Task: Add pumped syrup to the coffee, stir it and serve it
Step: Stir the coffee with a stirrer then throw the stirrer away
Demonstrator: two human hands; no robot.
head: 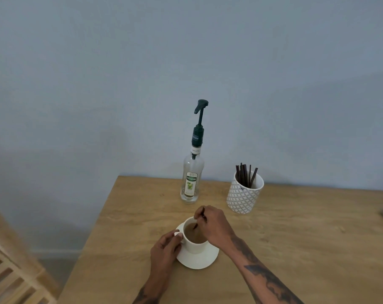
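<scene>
Right hand (212, 227) is pinched on a dark stirrer (199, 220), tip dipped in the coffee (193, 234); left hand (167, 246) is curled round the cup (195, 245) at its handle side. Cup sits on a white saucer (200, 258) on the tabletop (295, 249). Risk: coffee could be slopped over the rim if stirred too hard, cup being fairly full. Behind the cup, syrup bottle (191, 183) w/ pump looks nearly empty; behind-right of cup, patterned pot (244, 194) holds spare stirrers (246, 175)

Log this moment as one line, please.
phase: stirring | right hand: holds stirrer in coffee | left hand: on cup handle | cup on saucer | syrup bottle: untouched
</scene>
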